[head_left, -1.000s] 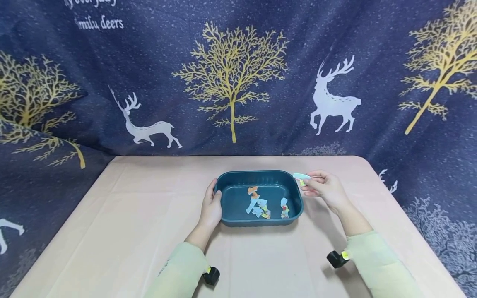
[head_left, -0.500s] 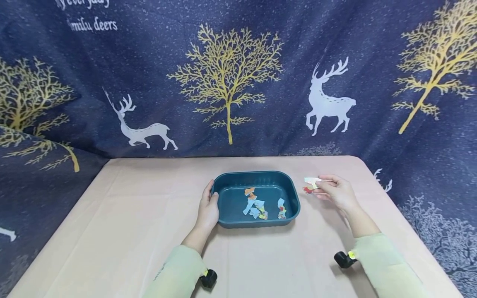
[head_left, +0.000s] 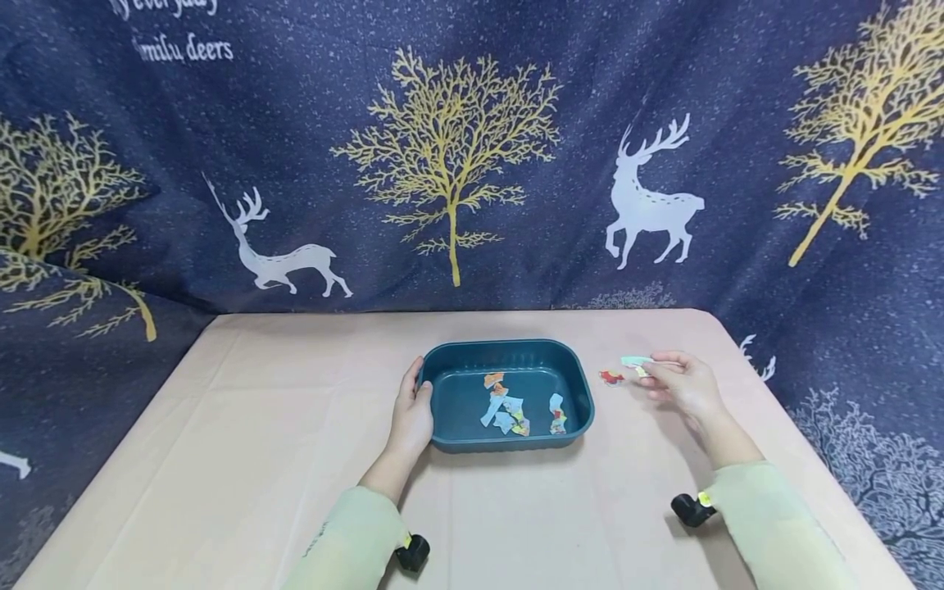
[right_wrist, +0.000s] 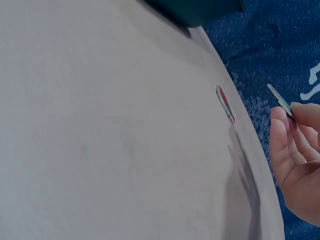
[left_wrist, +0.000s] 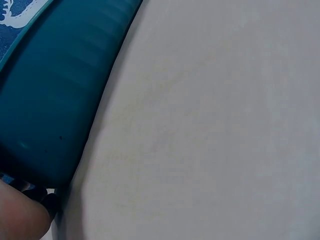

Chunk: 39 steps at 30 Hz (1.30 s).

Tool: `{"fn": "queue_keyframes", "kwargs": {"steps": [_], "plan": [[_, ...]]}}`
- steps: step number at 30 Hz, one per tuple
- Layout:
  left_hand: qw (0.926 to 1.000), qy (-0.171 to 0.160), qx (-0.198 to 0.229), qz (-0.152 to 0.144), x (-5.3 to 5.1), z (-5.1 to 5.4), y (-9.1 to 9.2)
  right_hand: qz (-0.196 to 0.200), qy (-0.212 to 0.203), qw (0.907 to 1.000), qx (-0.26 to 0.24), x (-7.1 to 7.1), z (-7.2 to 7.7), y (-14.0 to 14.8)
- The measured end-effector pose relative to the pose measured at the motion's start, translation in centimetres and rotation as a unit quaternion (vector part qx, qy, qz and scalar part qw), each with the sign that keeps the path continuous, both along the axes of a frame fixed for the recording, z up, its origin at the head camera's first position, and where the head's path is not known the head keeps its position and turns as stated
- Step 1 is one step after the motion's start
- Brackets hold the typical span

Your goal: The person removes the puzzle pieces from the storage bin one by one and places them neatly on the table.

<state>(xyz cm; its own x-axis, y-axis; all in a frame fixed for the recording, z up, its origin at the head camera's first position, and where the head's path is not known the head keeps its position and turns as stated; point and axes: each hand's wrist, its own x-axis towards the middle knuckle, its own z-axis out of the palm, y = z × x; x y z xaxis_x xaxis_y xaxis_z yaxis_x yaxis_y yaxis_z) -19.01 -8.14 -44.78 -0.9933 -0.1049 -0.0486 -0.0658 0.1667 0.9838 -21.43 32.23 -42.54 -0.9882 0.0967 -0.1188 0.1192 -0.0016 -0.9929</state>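
A dark teal rectangular tub (head_left: 509, 445) stands mid-table in the head view. My left hand (head_left: 410, 416) grips its left side, thumb at the rim; in the left wrist view the tub's long wall (left_wrist: 65, 90) shows beside part of that hand (left_wrist: 22, 212). Right of the tub, my right hand (head_left: 686, 389) pinches a thin, pale blue and yellow printed scrap (head_left: 636, 360) between thumb and fingers, above the table. A red printed scrap (head_left: 611, 377) lies on the table between tub and hand. In the right wrist view the held scrap (right_wrist: 280, 101) appears nearly edge-on.
Several thin scraps lie inside the tub: orange ones (head_left: 495, 379), light blue ones (head_left: 505, 421) and a mixed-colour one (head_left: 557, 415) at the right. A pale cloth covers the table (head_left: 295, 426). Behind it hangs a dark blue curtain (head_left: 546, 270) with deer and trees.
My right hand has moved rightward from beside the tub's right rim with the pale scrap. The red scrap now lies apart on the table. My left hand stays on the tub.
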Motion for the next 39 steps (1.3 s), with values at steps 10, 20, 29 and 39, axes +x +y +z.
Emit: {"fn": "queue_keyframes", "kwargs": {"steps": [10, 20, 29, 39], "plan": [[1.0, -0.003, 0.002, -0.002, 0.1, 0.2, 0.1, -0.01, 0.004, 0.999, 0.043, -0.4, -0.6, 1.1], [1.0, 0.0, 0.002, 0.001, 0.1, 0.2, 0.1, -0.018, -0.03, 0.9871, 0.156, -1.2, -1.2, 1.3], [1.0, 0.003, 0.001, 0.001, 0.1, 0.1, 0.1, -0.01, -0.044, 0.9797, 0.195, -1.6, -1.3, 1.2], [1.0, 0.0, -0.005, 0.004, 0.0, 0.0, 0.1, -0.003, -0.043, 0.9751, 0.218, -1.9, -1.7, 1.2]]}}
